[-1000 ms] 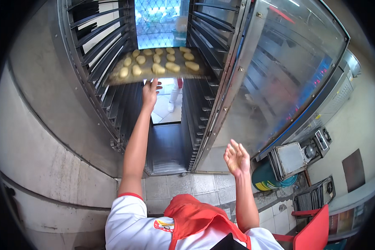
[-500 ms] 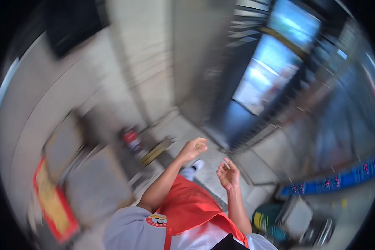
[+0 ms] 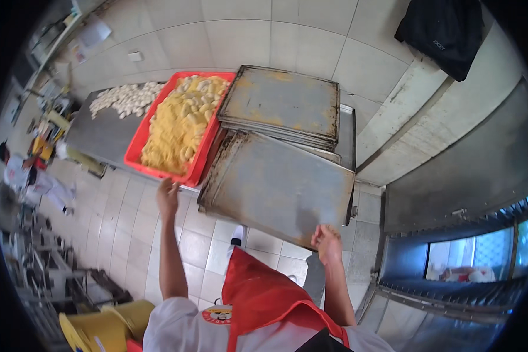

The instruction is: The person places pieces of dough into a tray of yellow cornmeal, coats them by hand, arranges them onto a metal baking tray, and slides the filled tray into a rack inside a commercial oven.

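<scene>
My left hand (image 3: 168, 198) is raised just below the near edge of a red plastic crate (image 3: 132, 146), with nothing seen in it and its fingers loosely apart. Yellow crumbs (image 3: 176, 132) fill that crate, and pale oval dough pieces (image 3: 204, 88) lie among them. To the right are two stacks of worn grey baking trays, a far stack (image 3: 281, 102) and a nearer one (image 3: 276, 185) set askew. My right hand (image 3: 328, 243) is by the front right corner of the nearer stack. Its fingers are half bent and hold nothing visible; contact with the tray cannot be made out.
Small white dough pieces (image 3: 129, 98) are spread on a dark table (image 3: 94, 138) at the far left. Another person (image 3: 32, 173) stands beyond it. A yellow bin (image 3: 102, 325) is near left; a metal cabinet (image 3: 452, 176) with a glass window stands right. A black bag (image 3: 443, 32) hangs far right.
My view and body have turned left, from the metal cabinet to the crate and tray stacks. My hands have spread apart, the left toward the crate, the right toward the trays.
</scene>
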Available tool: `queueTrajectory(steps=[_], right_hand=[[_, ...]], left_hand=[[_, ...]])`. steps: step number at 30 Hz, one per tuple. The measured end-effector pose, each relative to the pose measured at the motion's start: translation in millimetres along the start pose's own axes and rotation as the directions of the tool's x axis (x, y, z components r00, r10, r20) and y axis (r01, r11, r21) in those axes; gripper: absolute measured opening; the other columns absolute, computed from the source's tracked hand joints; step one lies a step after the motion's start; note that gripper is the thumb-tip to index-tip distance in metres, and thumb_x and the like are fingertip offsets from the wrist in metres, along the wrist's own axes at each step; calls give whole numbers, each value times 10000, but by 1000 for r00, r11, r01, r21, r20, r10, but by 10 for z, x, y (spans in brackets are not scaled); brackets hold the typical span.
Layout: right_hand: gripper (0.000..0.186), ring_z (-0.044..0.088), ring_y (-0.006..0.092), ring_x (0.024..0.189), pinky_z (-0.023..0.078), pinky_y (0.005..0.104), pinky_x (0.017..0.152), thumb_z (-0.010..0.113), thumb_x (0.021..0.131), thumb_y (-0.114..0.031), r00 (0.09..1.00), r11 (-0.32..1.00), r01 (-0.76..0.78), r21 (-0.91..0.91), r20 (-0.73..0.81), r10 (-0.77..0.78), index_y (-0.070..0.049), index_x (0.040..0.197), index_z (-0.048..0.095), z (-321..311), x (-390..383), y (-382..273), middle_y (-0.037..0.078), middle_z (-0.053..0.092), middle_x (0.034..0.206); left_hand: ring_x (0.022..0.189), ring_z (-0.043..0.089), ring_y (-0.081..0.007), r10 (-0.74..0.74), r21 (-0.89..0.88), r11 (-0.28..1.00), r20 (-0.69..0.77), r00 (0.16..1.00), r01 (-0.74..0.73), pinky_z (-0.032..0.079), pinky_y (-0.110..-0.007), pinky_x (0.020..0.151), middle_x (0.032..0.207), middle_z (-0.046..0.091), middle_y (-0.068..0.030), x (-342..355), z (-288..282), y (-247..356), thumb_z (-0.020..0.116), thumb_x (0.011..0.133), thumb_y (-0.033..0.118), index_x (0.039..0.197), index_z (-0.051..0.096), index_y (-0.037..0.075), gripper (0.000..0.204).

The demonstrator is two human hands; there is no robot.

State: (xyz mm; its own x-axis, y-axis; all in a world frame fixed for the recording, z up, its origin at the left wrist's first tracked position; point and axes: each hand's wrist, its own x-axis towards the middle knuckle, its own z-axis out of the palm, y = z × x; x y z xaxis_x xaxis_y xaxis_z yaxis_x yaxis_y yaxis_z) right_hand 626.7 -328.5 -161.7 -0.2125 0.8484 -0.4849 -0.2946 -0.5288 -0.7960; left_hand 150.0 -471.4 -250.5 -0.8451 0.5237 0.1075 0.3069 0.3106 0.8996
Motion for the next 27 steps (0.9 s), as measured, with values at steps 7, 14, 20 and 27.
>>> queueTrajectory(steps=[7,14,20,27], right_hand=[[306,570,138,771,461,294,709,593,972,-356,580,670,37,-742,-530,-618,-65,927,676,-896,162,313,17,607,812],[495,552,175,1139,404,314,1004,588,989,-336,929,809,-237,-539,-369,27,16,1335,553,-804,960,-242,64,614,1243],[557,521,183,1173,388,306,1018,612,973,-262,982,825,128,-551,-48,-185,27,1417,439,-221,1373,-303,87,580,1276],[701,454,302,1342,331,371,1115,626,945,-424,720,666,13,-746,-455,-524,43,1433,436,-1105,1306,-507,215,479,1452]], left_hand=[[775,622,-184,-604,118,715,600,524,689,477,-331,680,897,680,-109,242,-222,-698,626,871,621,963,674,-28,657],[917,661,-233,-233,250,967,827,511,37,506,-384,830,1009,705,-149,1023,-240,498,621,933,496,1120,638,-91,616],[1005,649,-156,13,-81,996,557,831,39,495,-303,879,1078,698,-178,2122,-29,788,640,963,288,1204,602,-85,446],[1025,651,-274,-43,235,964,592,805,-122,476,-380,926,1048,693,-196,2432,1424,1144,601,870,629,1171,630,-56,749]])
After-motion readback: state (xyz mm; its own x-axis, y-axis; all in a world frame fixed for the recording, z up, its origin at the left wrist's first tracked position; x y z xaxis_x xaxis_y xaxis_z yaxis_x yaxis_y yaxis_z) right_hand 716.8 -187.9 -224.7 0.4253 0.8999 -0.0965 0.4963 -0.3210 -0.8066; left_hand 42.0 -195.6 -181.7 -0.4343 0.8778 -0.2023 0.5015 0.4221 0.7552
